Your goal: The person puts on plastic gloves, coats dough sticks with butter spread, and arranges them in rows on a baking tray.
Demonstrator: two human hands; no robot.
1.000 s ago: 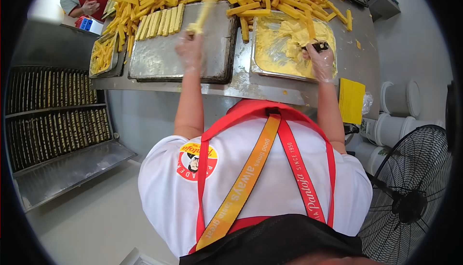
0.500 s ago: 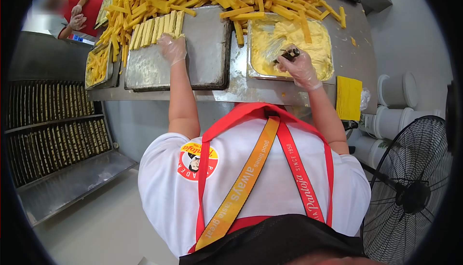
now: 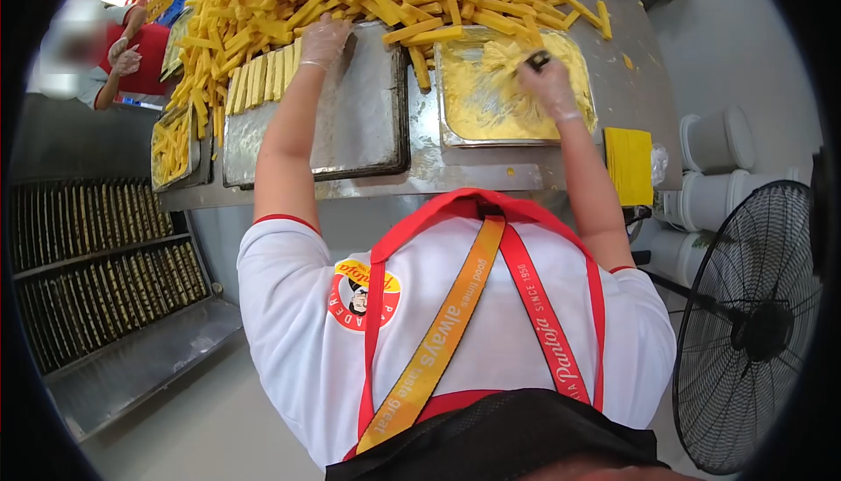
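My left hand (image 3: 324, 42), in a clear plastic glove, reaches over the far edge of a dark metal tray (image 3: 363, 130). Its fingers are stretched out at the near side of a heap of yellow sticks (image 3: 280, 3), and I see nothing held in them. Paler, coated-looking sticks (image 3: 260, 80) lie side by side in a row on the tray, partly behind this hand. My gloved right hand (image 3: 552, 87) is closed round a dark-handled tool (image 3: 536, 60) above a metal pan (image 3: 517, 142) of yellow cream (image 3: 477, 100). The tool's working end is hard to make out.
A smaller tray of yellow sticks (image 3: 172, 150) stands at the left. A yellow cloth (image 3: 628, 166) hangs at the table's front edge. White buckets (image 3: 714, 141) and a black fan (image 3: 758, 332) are at the right, a tray rack (image 3: 105, 279) at the left. Another person (image 3: 131, 52) stands far left.
My left hand has moved forward from the end of the coated row to the heap's edge. My right hand has shifted forward over the cream with the tool.
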